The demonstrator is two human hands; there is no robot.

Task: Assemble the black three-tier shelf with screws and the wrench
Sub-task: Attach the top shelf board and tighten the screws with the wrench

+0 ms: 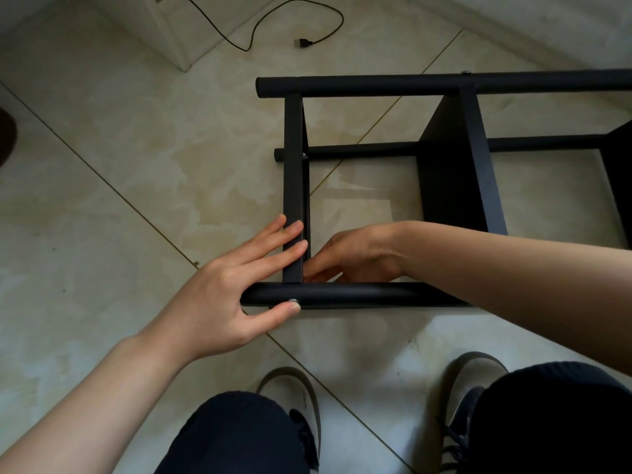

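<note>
With the black shelf (444,186) on its side on the floor (119,200), our left hand (232,295) lies flat-fingered at the corner screw (292,301), our right hand (345,256) curled behind it, contents hidden—we risk cross-threading a misaligned screw.

Shelf (359,87) frame: black metal tubes w/ matt, smooth coat. Screw (292,301) head is shiny bare metal. Floor (102,165): glossy beige tiles w/ marble-like pattern. Trousers (239,436) dark cloth, shoes (297,391) worn grey fabric.
</note>
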